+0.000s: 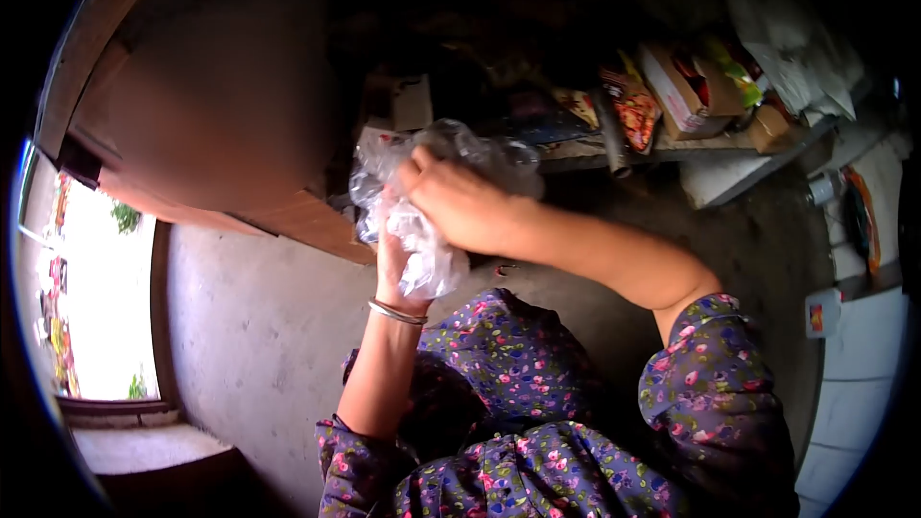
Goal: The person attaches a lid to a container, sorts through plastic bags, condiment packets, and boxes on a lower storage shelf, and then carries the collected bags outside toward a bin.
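Note:
Crumpled clear plastic bags (434, 264) are bunched between my two hands in the middle of the view. My left hand (391, 254), with a metal bangle at the wrist, holds the plastic from below, its fingers partly hidden by the bag. Over the top of the bundle lies my right hand (451, 194), its fingers curled into the plastic near the left fingertips. Loose folds of the bag spread out above and to both sides of the hands. Whether anything is inside the plastic cannot be made out.
Behind the hands, a shelf (672, 146) bears an open carton (683, 96), a red packet (633, 115) and a dark tube (611, 134). A small box (411, 104) stands behind the bags. A wooden panel (326, 223) is at left, near a bright opening (113, 297).

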A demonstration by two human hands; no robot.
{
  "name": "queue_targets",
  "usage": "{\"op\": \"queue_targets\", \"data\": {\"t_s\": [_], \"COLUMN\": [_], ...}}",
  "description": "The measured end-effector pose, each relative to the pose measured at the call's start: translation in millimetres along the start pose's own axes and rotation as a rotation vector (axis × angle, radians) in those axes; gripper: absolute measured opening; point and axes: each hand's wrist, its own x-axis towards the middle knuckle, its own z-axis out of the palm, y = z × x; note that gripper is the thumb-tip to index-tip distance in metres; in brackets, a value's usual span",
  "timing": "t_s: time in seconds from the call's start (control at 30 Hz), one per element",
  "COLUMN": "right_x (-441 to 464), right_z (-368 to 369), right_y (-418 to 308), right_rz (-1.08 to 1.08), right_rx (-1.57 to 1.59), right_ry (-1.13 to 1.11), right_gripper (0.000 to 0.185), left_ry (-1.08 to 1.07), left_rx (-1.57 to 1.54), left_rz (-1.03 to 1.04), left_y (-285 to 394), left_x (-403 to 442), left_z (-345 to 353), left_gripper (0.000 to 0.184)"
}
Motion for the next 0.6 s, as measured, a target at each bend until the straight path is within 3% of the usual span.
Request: {"op": "queue_targets", "data": {"t_s": [0.07, 0.1, 0.13, 0.17, 0.23, 0.33, 0.37, 0.4, 0.47, 0.53, 0.6], "right_x": [-9, -15, -20, -28, -47, -60, -65, -68, -72, -69, -82], "right_z": [6, -1, -10, -12, -15, -34, -31, -35, -56, -84, -99], "right_y": [-16, -20, -25, -26, -29, -35, -32, -31, -27, 3, 33], "right_rz": [-0.004, 0.038, 0.077, -0.017, -0.087, -0.165, -0.179, -0.186, -0.199, -0.101, 0.288], "right_rx": [-0.205, -0.170, -0.131, -0.128, -0.010, -0.202, -0.278, -0.274, -0.067, -0.087, -0.273], "right_ry": [-0.155, -0.216, -0.278, -0.219, -0.057, -0.071, -0.046, -0.049, 0.043, 0.283, 0.458], "right_gripper": [0.035, 0.042, 0.049, 0.058, 0.079, 0.076, 0.073, 0.073, 0.066, 0.041, 0.038], "left_ry": [-0.076, 0.053, 0.050, -0.193, -0.206, -0.105, -0.308, -0.099, -0.221, -0.236, -0.202], "left_rx": [0.091, -0.014, -0.012, -0.081, -0.176, -0.092, -0.268, -0.172, -0.233, -0.164, -0.133], "left_rz": [-0.022, -0.066, -0.075, -0.143, -0.197, -0.086, -0.173, -0.087, -0.168, -0.224, -0.255], "left_y": [-2, -5, -6, -5, -4, -2, 0, 5, 16, 28, 38], "left_x": [3, 5, 9, 16, 10, 3, 9, 11, 16, 11, 4], "left_z": [-20, -22, -38, -62, -63, -52, -51, -63, -63, -56, -56], "left_gripper": [0.045, 0.042, 0.042, 0.042, 0.040, 0.041, 0.042, 0.043, 0.043, 0.042, 0.041]}}
